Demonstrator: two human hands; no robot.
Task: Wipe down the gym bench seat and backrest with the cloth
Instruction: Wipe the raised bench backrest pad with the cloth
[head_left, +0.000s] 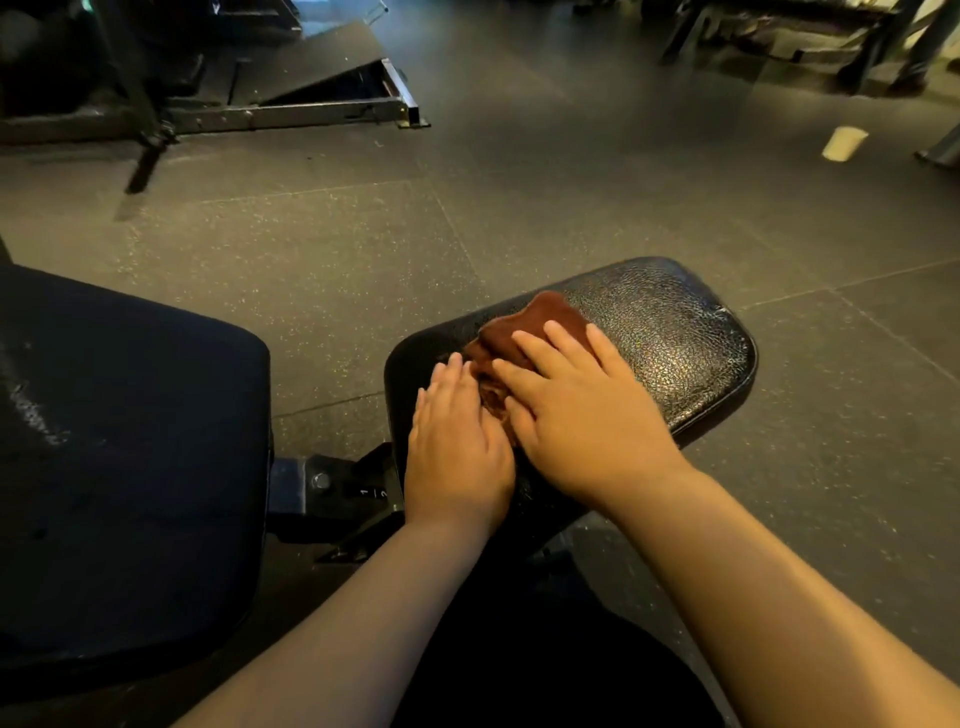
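Two bare forearms entered from the near edge and met over the bench seat (685, 343). Left hand (457, 447) lay flat on the seat's near-left part, fingers straight and close together, gripping nothing; its fingertips (451, 364) reached the left edge of the cloth (543, 319). Right hand (587, 415) lay palm down on the cloth, fingers straight and slightly spread, pressing without curling round it. The two hands touched side by side.

Cloth: brown, bunched, on the middle of the seat, partly covered by the right hand; its far end showed beyond the fingers. Seat: black, glossy, with a cracked-looking texture; the right-hand portion was uncovered.

Left of the seat, a black metal bracket (332, 493) with a bolt and small white number marks joined the frame. Further left of the seat sat the backrest (130, 441), a larger dark pad with pale smears near its left edge; no hand or cloth touched it.

Beyond the seat: dark speckled rubber floor (519, 182) laid in tiles. Far right of the seat, a pale paper cup (844, 144) lay tilted on the floor. Far left of the seat, a machine frame (311, 111) with a slanted dark plate. Far beyond the seat at upper right, more equipment (805, 47), too dim to identify.
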